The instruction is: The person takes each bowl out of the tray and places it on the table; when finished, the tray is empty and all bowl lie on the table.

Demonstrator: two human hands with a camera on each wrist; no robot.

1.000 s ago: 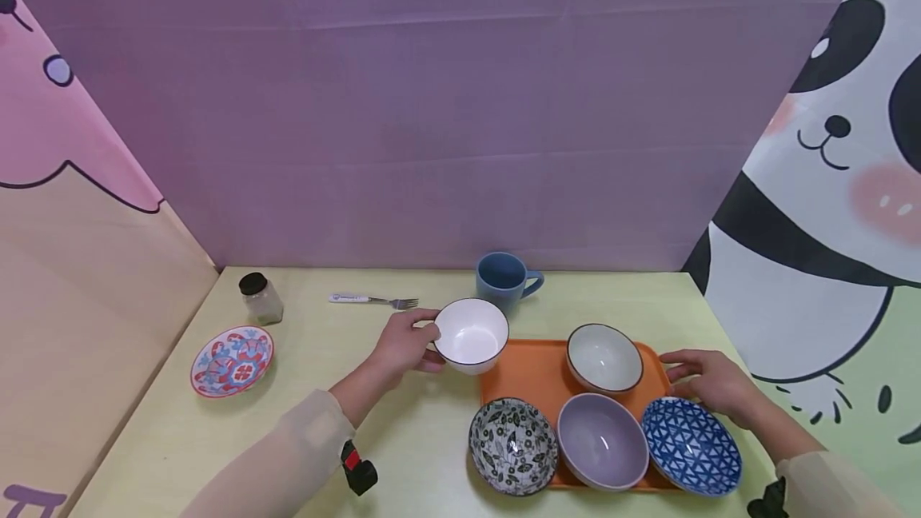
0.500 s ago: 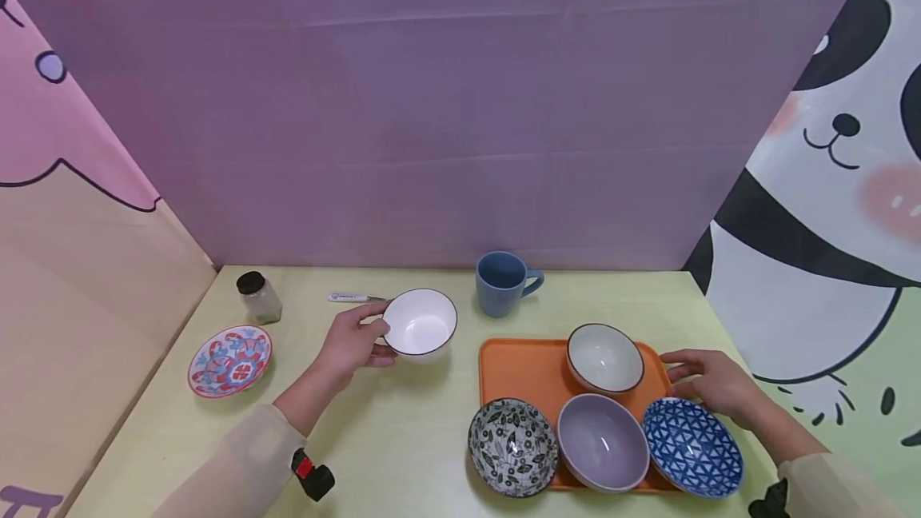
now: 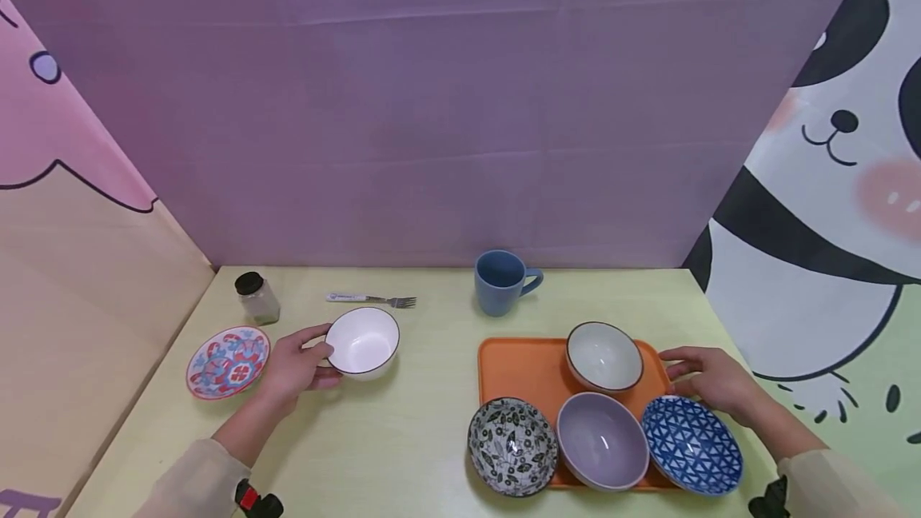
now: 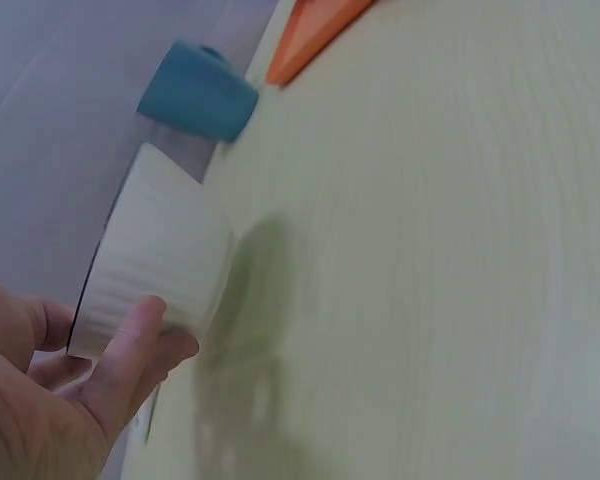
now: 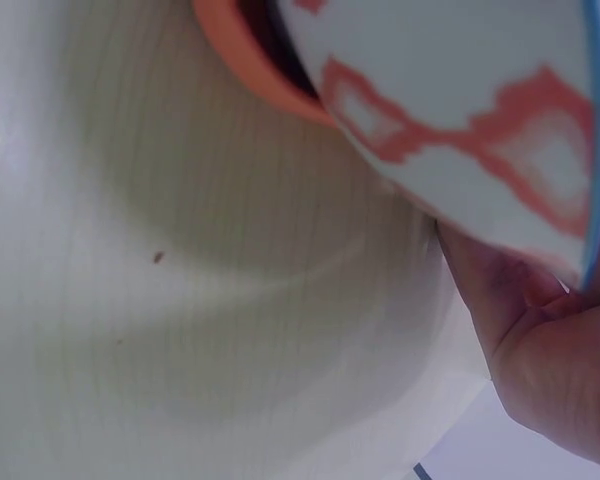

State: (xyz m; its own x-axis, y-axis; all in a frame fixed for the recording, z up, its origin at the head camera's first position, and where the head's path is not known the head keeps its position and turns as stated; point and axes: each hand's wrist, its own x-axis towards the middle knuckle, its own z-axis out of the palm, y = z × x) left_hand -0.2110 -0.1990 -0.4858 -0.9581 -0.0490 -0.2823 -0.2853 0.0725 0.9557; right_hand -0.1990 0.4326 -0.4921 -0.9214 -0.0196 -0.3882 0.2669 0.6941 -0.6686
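Note:
My left hand (image 3: 293, 364) grips a white bowl (image 3: 363, 340) with a dark rim by its left side. The left wrist view shows a thumb and fingers on the bowl's wall (image 4: 160, 245); its shadow lies close by on the table. At the right, my right hand (image 3: 712, 380) is beside the orange tray's (image 3: 514, 358) right edge, fingers loosely extended. The blue patterned bowl (image 3: 692, 444) hides part of that hand; in the right wrist view the bowl's red-marked outside (image 5: 450, 130) is near the fingers. Contact with the tray is unclear.
On or over the tray are a white bowl (image 3: 604, 356), a purple bowl (image 3: 603, 441) and a black floral bowl (image 3: 513, 447). A blue mug (image 3: 496, 286) and a fork (image 3: 374, 300) lie farther back. Left stand a black-lidded jar (image 3: 257, 299) and a red-blue patterned dish (image 3: 229, 363).
My left hand has carried the white bowl leftward, from the tray's upper left corner to the table in front of the fork. My right hand has stayed beside the tray.

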